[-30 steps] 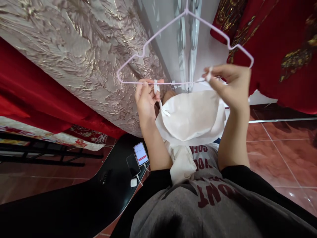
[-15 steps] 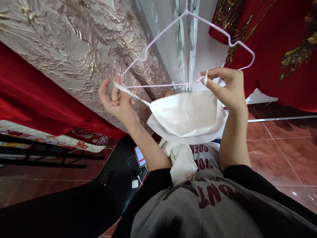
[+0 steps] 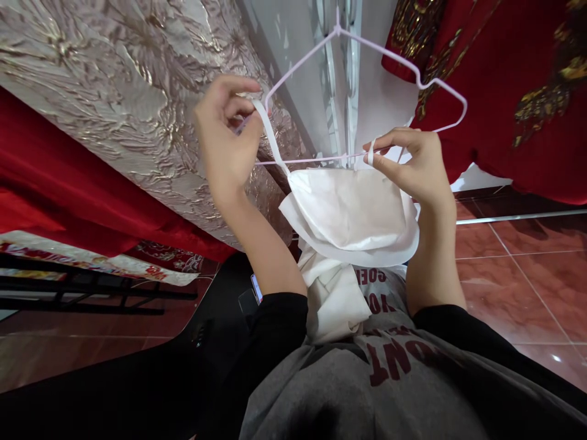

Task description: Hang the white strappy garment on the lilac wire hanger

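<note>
Two hands (image 3: 232,134); two straps (image 3: 273,139); one hanger (image 3: 338,30)

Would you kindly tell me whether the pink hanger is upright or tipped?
Upright: the pink hanger shows its neck on top, sloping shoulders below, lower bar beneath.

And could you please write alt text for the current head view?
The left hand and right hand hold white straps of a white cloth at a pink hanger, the left near one end, the right at its bottom bar. Red fabric hangs at picture right.
</note>
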The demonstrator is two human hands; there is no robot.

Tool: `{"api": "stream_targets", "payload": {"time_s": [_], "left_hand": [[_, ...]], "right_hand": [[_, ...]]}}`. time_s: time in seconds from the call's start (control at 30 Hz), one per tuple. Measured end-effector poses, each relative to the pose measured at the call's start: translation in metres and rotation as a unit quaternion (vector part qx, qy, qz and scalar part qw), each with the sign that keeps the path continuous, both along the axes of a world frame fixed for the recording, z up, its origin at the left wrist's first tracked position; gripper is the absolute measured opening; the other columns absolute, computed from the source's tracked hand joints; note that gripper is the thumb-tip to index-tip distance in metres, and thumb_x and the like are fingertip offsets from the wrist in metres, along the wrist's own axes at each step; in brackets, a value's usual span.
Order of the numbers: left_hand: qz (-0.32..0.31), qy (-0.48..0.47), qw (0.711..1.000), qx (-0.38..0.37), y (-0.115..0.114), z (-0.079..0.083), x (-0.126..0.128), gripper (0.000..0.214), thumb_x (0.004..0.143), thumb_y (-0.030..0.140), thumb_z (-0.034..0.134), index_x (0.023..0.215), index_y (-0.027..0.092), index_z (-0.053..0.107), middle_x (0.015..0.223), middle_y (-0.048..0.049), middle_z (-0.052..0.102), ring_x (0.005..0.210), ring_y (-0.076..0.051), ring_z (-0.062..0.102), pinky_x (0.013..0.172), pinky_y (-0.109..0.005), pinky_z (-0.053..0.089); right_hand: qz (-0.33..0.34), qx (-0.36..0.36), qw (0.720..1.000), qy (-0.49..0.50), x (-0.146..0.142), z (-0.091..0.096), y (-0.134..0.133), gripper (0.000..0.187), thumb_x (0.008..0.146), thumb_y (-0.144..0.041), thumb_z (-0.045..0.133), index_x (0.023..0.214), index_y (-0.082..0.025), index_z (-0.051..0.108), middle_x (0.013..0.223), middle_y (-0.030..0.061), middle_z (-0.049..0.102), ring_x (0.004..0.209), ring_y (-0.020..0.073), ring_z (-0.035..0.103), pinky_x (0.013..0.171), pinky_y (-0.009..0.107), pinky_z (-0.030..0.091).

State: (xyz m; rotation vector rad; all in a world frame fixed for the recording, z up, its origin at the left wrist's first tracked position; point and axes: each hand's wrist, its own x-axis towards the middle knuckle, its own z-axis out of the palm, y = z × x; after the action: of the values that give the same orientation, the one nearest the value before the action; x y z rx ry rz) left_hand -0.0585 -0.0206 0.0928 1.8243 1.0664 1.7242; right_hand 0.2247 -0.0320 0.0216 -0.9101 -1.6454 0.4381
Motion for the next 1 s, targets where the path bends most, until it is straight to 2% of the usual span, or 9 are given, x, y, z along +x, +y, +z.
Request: {"api": "stream_targets", "payload": {"time_s": [0.13, 0.3, 0.5, 0.6, 0.67, 0.77, 0.83, 0.9, 1.0], "left_hand": [[0.029, -0.050, 0.998, -0.022, 0.011, -0.005, 0.001, 0.036, 0.096, -0.020, 0.059, 0.087, 0.011, 0.074, 0.087, -0.0011, 0.069, 0.079, -0.012, 0.060, 0.077, -0.021, 0.048], [0.121, -0.140, 0.982, -0.019, 0.016, -0.031, -0.004, 0.032, 0.104, -0.008, 0.058, 0.083, 0.014, 0.066, 0.069, 0.0026, 0.058, 0.062, -0.012, 0.049, 0.060, -0.026, 0.040], [0.105, -0.442, 0.890, -0.040, 0.013, -0.080, 0.029, 0.021, 0.112, 0.020, 0.053, 0.092, 0.021, 0.061, 0.072, -0.0001, 0.064, 0.066, -0.013, 0.062, 0.066, -0.027, 0.049], [0.071, -0.378, 0.922, -0.042, 0.015, -0.094, 0.044, 0.032, 0.109, 0.053, 0.057, 0.093, 0.025, 0.060, 0.078, -0.0027, 0.069, 0.075, -0.019, 0.070, 0.072, -0.031, 0.054], [0.061, -0.360, 0.930, -0.028, 0.015, -0.095, 0.046, 0.039, 0.105, 0.062, 0.060, 0.091, 0.026, 0.058, 0.076, -0.0023, 0.070, 0.076, -0.019, 0.070, 0.073, -0.031, 0.055], [0.053, -0.378, 0.923, -0.048, 0.012, -0.090, 0.042, 0.035, 0.115, 0.045, 0.050, 0.089, 0.024, 0.055, 0.072, -0.0016, 0.069, 0.070, -0.016, 0.067, 0.067, -0.027, 0.053], [0.045, -0.389, 0.918, -0.063, 0.010, -0.088, 0.040, 0.035, 0.119, 0.035, 0.043, 0.088, 0.022, 0.055, 0.070, -0.0013, 0.069, 0.069, -0.015, 0.066, 0.063, -0.026, 0.051], [0.046, -0.395, 0.915, -0.064, 0.011, -0.089, 0.040, 0.037, 0.119, 0.034, 0.042, 0.087, 0.022, 0.055, 0.070, -0.0015, 0.068, 0.068, -0.015, 0.065, 0.061, -0.026, 0.048], [0.060, -0.393, 0.915, -0.061, 0.015, -0.092, 0.040, 0.038, 0.113, 0.048, 0.055, 0.086, 0.022, 0.056, 0.072, -0.0030, 0.066, 0.071, -0.017, 0.067, 0.061, -0.028, 0.048]], "right_hand": [[0.004, -0.008, 1.000, -0.016, 0.002, 0.001, 0.001, 0.005, 0.081, -0.026, 0.081, 0.080, -0.030, 0.080, 0.089, 0.0016, 0.080, 0.086, 0.0244, 0.071, 0.101, 0.050, 0.055], [-0.005, -0.013, 1.000, -0.021, 0.006, 0.002, 0.000, 0.006, 0.081, -0.031, 0.085, 0.080, -0.032, 0.079, 0.091, 0.0011, 0.081, 0.089, 0.0256, 0.071, 0.107, 0.053, 0.053], [0.000, -0.030, 1.000, 0.007, -0.003, -0.001, -0.001, 0.009, 0.083, -0.033, 0.083, 0.090, -0.030, 0.079, 0.099, 0.0021, 0.081, 0.099, 0.0260, 0.075, 0.108, 0.049, 0.056], [0.003, -0.008, 0.998, 0.057, -0.004, -0.006, 0.007, 0.021, 0.085, -0.032, 0.081, 0.106, -0.032, 0.077, 0.107, 0.0022, 0.081, 0.102, 0.0238, 0.075, 0.103, 0.045, 0.059], [-0.010, 0.065, 0.988, 0.142, 0.006, -0.011, 0.018, 0.027, 0.084, -0.027, 0.081, 0.110, -0.032, 0.077, 0.108, 0.0026, 0.080, 0.102, 0.0217, 0.075, 0.096, 0.041, 0.061], [-0.105, 0.187, 0.932, 0.292, 0.033, -0.021, 0.036, 0.015, 0.085, -0.022, 0.078, 0.096, -0.031, 0.078, 0.093, -0.0021, 0.078, 0.083, 0.0174, 0.074, 0.080, 0.037, 0.058], [-0.182, 0.201, 0.904, 0.332, 0.052, -0.025, 0.043, 0.013, 0.086, -0.018, 0.072, 0.088, -0.031, 0.076, 0.083, -0.0042, 0.074, 0.076, 0.0162, 0.071, 0.078, 0.037, 0.056], [-0.207, 0.163, 0.912, 0.314, 0.065, -0.025, 0.043, 0.013, 0.086, -0.017, 0.069, 0.084, -0.029, 0.075, 0.083, -0.0020, 0.073, 0.077, 0.0174, 0.070, 0.082, 0.038, 0.057], [-0.158, 0.065, 0.961, 0.220, 0.065, -0.011, 0.034, 0.009, 0.088, -0.021, 0.070, 0.087, -0.028, 0.077, 0.084, 0.0014, 0.073, 0.078, 0.0191, 0.070, 0.082, 0.040, 0.058]]}}
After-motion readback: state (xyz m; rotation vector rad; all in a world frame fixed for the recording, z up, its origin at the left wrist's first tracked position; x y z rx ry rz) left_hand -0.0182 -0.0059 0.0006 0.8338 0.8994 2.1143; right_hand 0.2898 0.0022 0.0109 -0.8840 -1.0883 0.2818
